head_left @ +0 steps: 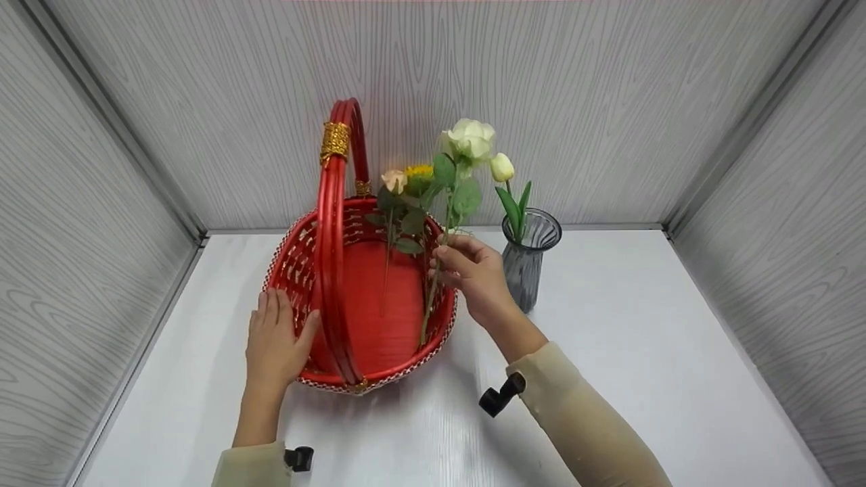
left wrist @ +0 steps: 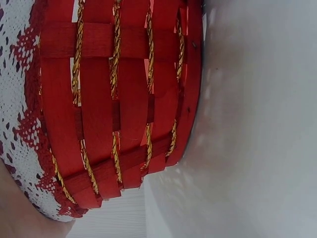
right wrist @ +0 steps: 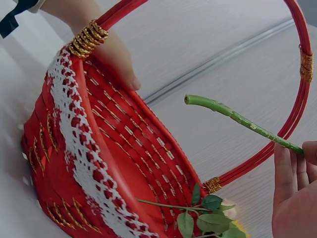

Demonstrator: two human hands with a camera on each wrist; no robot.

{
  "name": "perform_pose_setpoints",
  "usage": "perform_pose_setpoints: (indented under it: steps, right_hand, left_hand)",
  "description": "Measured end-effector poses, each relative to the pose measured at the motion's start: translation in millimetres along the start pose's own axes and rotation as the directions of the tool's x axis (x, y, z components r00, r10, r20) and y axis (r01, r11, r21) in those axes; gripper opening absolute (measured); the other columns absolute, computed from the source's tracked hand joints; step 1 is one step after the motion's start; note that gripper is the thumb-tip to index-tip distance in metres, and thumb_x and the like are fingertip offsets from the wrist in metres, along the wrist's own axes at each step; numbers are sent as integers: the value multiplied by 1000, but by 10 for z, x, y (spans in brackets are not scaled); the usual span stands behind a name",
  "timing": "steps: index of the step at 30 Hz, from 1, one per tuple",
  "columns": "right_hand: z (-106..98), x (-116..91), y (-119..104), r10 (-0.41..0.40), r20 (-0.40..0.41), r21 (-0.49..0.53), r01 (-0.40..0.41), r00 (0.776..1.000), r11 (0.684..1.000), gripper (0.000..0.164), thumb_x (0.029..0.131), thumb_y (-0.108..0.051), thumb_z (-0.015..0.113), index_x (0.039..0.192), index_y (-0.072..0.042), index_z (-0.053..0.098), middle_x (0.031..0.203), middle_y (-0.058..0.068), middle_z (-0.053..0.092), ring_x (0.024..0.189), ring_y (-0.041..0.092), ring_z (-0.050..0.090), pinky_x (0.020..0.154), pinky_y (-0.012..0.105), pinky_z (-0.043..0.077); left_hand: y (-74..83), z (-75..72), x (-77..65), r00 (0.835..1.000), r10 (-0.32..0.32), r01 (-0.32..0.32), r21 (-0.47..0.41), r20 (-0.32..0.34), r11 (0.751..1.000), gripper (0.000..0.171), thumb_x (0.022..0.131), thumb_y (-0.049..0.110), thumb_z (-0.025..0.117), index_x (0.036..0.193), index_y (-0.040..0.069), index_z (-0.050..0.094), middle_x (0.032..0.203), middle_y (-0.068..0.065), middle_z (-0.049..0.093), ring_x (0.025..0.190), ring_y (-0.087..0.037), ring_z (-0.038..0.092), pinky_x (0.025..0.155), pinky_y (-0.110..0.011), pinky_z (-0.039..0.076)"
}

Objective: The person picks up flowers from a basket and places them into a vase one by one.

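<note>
My right hand (head_left: 473,270) pinches the green stem of a white rose (head_left: 470,140) between thumb and fingers, over the right side of a red woven basket (head_left: 365,291). In the right wrist view, the cut end of that rose's stem (right wrist: 233,114) points away from the fingers. My left hand (head_left: 276,338) rests on the basket's left rim, fingers extended and thumb spread apart. Inside the basket, a peach rose (head_left: 394,180) and a yellow flower (head_left: 419,171) lean against the far right wall. The left wrist view shows the basket's outer slats (left wrist: 133,74), with gold cord woven through.
A grey ribbed glass vase (head_left: 524,277) stands right of the basket, with a pale yellow tulip (head_left: 502,168) in it. The basket's tall red handle (head_left: 331,223) arches over its opening. Patterned grey panels (head_left: 575,101) border the white table (head_left: 629,325) behind and at both sides.
</note>
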State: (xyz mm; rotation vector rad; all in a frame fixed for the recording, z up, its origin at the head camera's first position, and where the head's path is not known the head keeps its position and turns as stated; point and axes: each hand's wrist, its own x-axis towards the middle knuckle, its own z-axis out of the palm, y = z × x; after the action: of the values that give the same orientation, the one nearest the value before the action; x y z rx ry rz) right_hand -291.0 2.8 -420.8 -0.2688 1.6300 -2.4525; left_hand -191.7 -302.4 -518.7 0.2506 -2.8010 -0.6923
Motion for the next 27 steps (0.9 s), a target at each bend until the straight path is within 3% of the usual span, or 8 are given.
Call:
perform_pose_setpoints:
  steps: [13, 27]
  right_hand:
    - [-246, -21, -280, -73, -29, -22, 73, 997, 997, 15, 94, -4, 67, 107, 1, 63, 96, 17, 67, 85, 24, 70, 88, 49, 57]
    - [-609, -31, -478, -76, -102, -60, 70, 992, 996, 26, 96, -5, 63, 121, 4, 61, 98, 10, 67, 85, 17, 68, 83, 35, 60]
  left_hand:
    - [11, -22, 34, 1000, 5, -5, 13, 2, 1000, 91, 101, 64, 33, 154, -10, 20, 162, -30, 13, 152, -44, 6, 121, -61, 7]
    - [7, -26, 1, 1000, 2, -2, 1, -11, 1000, 91, 101, 62, 34, 153, -11, 21, 162, -30, 13, 152, -44, 7, 121, -61, 8]
